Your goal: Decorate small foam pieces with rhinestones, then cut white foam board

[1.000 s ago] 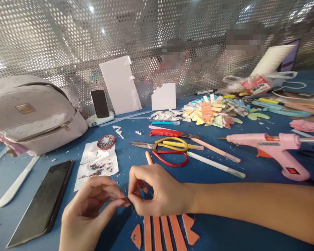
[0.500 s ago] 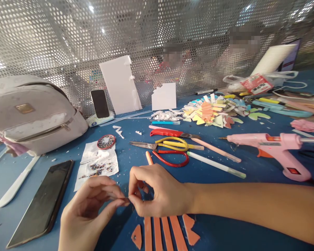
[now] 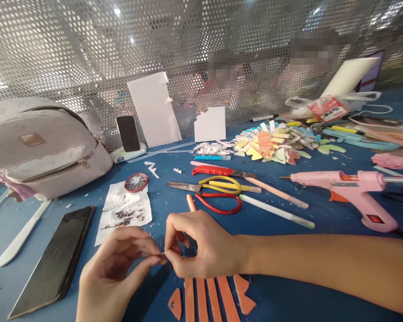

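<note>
My left hand [image 3: 121, 264] and my right hand [image 3: 201, 246] meet over the near middle of the table, both with thumb and finger pinched. Whatever sits between the fingertips is too small to make out. Below my right hand lie several orange strips [image 3: 202, 299], side by side. To their left is an orange fish-head-shaped piece [image 3: 175, 304] with a hole in it; to their right, a notched orange tail-shaped piece [image 3: 244, 295]. Beyond my left hand, a white paper [image 3: 104, 219] bears small dark multicoloured bits and a round red-rimmed dish [image 3: 136, 182].
Scissors with red and yellow handles [image 3: 221, 210], a red-handled tool [image 3: 213, 170] and pens lie ahead. A pink glue gun [image 3: 342, 179] rests at right, a phone [image 3: 53, 259] and backpack [image 3: 43, 147] at left. Coloured scraps [image 3: 265, 141] are heaped before the perforated metal screen [image 3: 255, 44].
Both hands keep almost the same pinched pose, fingertips together. The view has shifted very slightly; nothing on the table has visibly moved.
</note>
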{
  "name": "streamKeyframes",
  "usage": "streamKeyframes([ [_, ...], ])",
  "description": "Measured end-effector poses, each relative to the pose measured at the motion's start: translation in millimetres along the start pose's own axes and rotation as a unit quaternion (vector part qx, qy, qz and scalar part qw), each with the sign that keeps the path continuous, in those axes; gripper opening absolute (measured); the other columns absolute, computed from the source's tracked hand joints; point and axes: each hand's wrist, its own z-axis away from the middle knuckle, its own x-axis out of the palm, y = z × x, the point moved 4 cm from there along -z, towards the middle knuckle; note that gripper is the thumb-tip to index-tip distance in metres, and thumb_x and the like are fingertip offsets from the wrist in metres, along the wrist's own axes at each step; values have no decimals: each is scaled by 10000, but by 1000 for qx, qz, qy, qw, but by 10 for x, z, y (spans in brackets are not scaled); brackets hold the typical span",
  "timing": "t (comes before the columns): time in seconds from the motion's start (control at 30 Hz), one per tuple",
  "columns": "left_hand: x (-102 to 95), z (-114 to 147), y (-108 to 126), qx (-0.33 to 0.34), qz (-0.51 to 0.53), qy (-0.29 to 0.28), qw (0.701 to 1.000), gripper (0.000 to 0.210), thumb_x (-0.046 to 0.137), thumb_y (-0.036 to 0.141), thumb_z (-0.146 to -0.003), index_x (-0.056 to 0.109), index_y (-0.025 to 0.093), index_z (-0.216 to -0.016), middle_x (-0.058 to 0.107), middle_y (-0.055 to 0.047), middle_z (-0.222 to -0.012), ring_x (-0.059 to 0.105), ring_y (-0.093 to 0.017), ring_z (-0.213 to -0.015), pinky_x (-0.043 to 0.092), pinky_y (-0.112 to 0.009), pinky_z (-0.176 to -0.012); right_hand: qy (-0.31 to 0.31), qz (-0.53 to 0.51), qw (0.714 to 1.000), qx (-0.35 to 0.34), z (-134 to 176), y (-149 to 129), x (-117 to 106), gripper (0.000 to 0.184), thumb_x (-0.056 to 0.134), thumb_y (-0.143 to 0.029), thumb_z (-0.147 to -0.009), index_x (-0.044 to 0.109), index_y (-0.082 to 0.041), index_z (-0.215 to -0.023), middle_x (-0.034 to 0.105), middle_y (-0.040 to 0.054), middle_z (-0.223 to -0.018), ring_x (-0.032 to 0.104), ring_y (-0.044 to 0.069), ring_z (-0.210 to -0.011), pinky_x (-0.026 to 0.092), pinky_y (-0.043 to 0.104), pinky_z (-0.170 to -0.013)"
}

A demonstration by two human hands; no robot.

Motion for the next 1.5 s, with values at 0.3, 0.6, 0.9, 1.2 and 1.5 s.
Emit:
streamKeyframes([
  [0.3, -18, -8, -22, -8, -9, -1, 1000, 184, 780, 171, -749, 673, 222, -889, 757, 36, -716, 723, -112, -625, 624, -158, -645, 5, -5, 1000, -5, 1, -6, 0, 119, 594, -110, -739, 520, -199, -767, 574, -49, -685, 485, 84, -593, 406, 205, -563],
  [0.6, -5, -11, -19, -12, -4, -3, 1000, 183, 770, 162, -752, 664, 228, -886, 759, 43, -717, 722, -101, -624, 614, -140, -645, 6, -8, 1000, 0, 1, -12, -3, 112, 597, -116, -736, 523, -197, -761, 577, -49, -678, 485, 84, -591, 407, 205, -564],
  [0.9, 8, -13, -18, -25, 11, -5, 1000, 190, 792, 201, -758, 663, 227, -895, 760, 37, -714, 725, -106, -630, 617, -148, -647, 0, -14, 1000, 2, 5, -9, 10, 121, 597, -107, -729, 528, -198, -767, 579, -50, -682, 484, 84, -585, 406, 205, -564],
  [1.2, 7, -10, -14, -22, 9, -14, 1000, 202, 798, 212, -763, 663, 240, -911, 763, 48, -724, 722, -95, -646, 604, -129, -657, -1, -7, 1000, 2, -7, -12, 1, 120, 600, -111, -725, 524, -195, -765, 579, -49, -671, 485, 84, -584, 402, 205, -563],
  [1.5, -11, -10, -24, -17, -3, -19, 1000, 226, 809, 226, -755, 658, 216, -924, 754, 29, -720, 722, -129, -648, 626, -191, -661, -9, 15, 1000, -2, 0, -5, 18, 117, 576, -132, -735, 497, -209, -774, 581, -47, -679, 485, 94, -582, 412, 213, -566],
])
